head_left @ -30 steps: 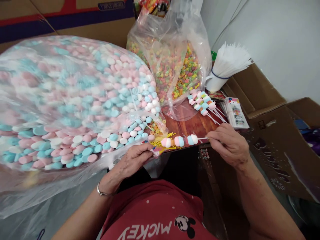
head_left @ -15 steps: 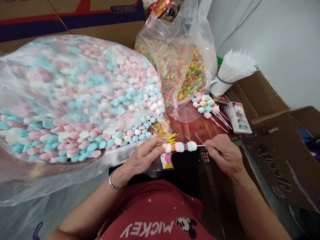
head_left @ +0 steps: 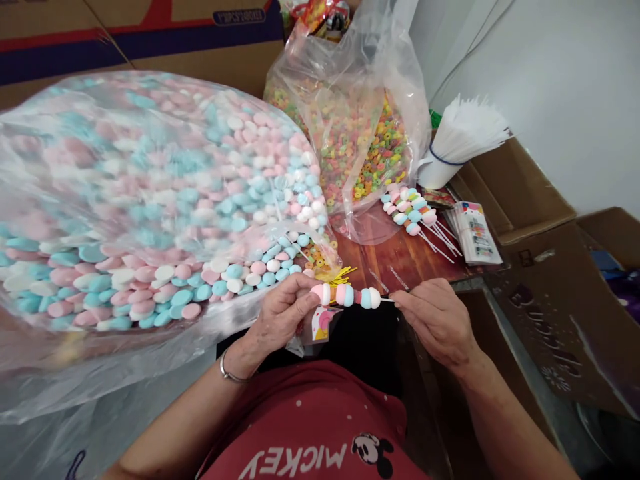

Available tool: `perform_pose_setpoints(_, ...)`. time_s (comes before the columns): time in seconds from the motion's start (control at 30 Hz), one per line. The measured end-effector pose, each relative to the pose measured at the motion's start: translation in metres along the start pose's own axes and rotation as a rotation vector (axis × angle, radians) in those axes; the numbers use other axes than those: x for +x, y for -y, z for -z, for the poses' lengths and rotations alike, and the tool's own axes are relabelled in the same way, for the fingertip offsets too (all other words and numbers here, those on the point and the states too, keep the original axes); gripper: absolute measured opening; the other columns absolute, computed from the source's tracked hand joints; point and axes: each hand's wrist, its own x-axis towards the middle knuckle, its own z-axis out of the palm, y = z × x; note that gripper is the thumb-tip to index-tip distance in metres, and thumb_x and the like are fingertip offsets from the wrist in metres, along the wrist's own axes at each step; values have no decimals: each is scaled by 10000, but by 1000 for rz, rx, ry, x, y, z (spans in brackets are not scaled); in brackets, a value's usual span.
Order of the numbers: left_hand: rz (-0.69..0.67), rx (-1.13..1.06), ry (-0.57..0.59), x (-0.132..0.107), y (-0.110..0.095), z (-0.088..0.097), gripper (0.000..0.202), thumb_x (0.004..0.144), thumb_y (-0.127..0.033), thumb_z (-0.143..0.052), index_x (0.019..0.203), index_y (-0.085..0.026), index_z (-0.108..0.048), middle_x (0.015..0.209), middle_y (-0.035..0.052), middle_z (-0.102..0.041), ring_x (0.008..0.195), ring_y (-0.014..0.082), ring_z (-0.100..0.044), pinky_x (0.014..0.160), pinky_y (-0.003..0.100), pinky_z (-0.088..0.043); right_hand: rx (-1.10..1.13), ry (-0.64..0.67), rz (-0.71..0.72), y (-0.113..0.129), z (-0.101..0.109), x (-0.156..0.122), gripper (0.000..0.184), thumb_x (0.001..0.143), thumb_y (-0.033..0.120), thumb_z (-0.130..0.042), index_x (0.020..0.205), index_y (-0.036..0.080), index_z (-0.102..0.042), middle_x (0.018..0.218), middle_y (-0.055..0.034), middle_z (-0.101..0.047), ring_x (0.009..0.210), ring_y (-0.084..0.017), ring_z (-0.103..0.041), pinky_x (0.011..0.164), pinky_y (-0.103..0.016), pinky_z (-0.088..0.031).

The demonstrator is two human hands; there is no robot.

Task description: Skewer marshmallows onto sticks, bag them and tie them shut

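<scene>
A marshmallow skewer (head_left: 346,295) with pink, white and blue pieces lies level between my hands over the table's near edge. My right hand (head_left: 434,319) pinches its white stick. My left hand (head_left: 281,313) is closed at the skewer's tip and also holds a small clear printed bag (head_left: 320,323) that hangs under it. A huge clear bag of pink, blue and white marshmallows (head_left: 145,193) fills the left side, right beside my left hand.
A clear bag of coloured cereal rings (head_left: 357,143) stands behind. Several finished skewers (head_left: 413,212) lie on the wooden table (head_left: 400,253), beside a stack of printed bags (head_left: 475,233), a bundle of white sticks (head_left: 463,133) and yellow twist ties (head_left: 337,275). Cardboard boxes (head_left: 550,287) stand at the right.
Both hands drew together and toward me. The skewer slid left until its tip reached my left fingers, and the small printed bag now hangs under it.
</scene>
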Motion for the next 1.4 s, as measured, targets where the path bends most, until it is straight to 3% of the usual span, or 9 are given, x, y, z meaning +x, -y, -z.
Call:
perform_pose_setpoints(0.27, -137, 108, -60, 2, 0, -3, 267, 832, -437, -703, 868, -176, -661, 636, -11, -593, 536, 103, -527, 480, 197, -417, -31, -16, 31, 3, -5, 3, 125, 926, 118, -539, 986, 173, -633, 634, 9, -575, 610, -132, -458, 636, -310, -326)
perform_pose_setpoints(0.47, -162, 171, 5, 2, -1, -4, 231, 883, -398, -651, 869, -167, -650, 584, -54, -503, 476, 61, -390, 448, 177, -320, -34, 4, 49, 0, -5, 5, 113, 930, 113, -537, 981, 165, -623, 617, 15, -554, 608, -127, -432, 639, -306, -317)
perform_pose_setpoints(0.77, -131, 180, 71, 2, 1, -1, 289, 896, -454, -618, 872, -165, -624, 579, -49, -478, 474, 68, -368, 442, 188, -283, -9, 14, 58, -4, -17, 7, 123, 935, 120, -519, 953, 164, -632, 604, 18, -535, 605, -135, -461, 636, -309, -337)
perform_pose_setpoints(0.83, -116, 175, 47, 4, -2, -3, 295, 883, -461, -633, 906, -167, -629, 625, -35, -511, 506, 76, -400, 463, 194, -310, 9, 36, 35, -5, -18, 7, 142, 938, 124, -506, 952, 175, -637, 618, 15, -551, 605, -138, -475, 640, -313, -347)
perform_pose_setpoints(1.0, -13, 1, -87, 9, -13, -8, 483, 901, -534, -568, 1225, -179, -519, 600, -65, -489, 448, 66, -341, 430, 190, -252, -46, -19, -46, -27, -12, -1, 153, 936, 139, -516, 980, 207, -646, 717, -16, -626, 634, -164, -521, 663, -337, -375)
perform_pose_setpoints(1.07, 17, -68, -73, 9, -17, -6, 485, 852, -531, -632, 1155, -158, -572, 613, -54, -512, 464, 58, -352, 445, 189, -256, -133, -85, -88, -46, -13, -8, 139, 940, 145, -533, 981, 211, -648, 719, -38, -636, 661, -183, -540, 682, -346, -382)
perform_pose_setpoints(1.23, 43, -102, -32, 3, -19, 1, 371, 720, -363, -806, 992, -146, -677, 745, 0, -615, 620, 84, -521, 557, 195, -385, -332, -35, -159, -86, -27, -26, 137, 959, 197, -520, 932, 190, -655, 764, -63, -689, 690, -201, -537, 683, -357, -369)
perform_pose_setpoints(1.3, 6, -54, -46, 0, -16, 2, 335, 745, -342, -791, 992, -147, -676, 744, 5, -628, 639, 94, -546, 581, 202, -414, -425, -56, -182, -83, -30, -28, 152, 957, 240, -525, 918, 189, -664, 778, -45, -687, 709, -198, -525, 692, -352, -361)
perform_pose_setpoints(1.4, -69, 81, -44, -3, -13, -3, 286, 792, -325, -747, 1003, -153, -661, 731, 1, -635, 598, 90, -539, 549, 197, -419, -485, -134, -322, -53, -26, -15, 223, 906, 291, -610, 1097, 183, -652, 1055, -110, -680, 913, -250, -555, 798, -396, -383)
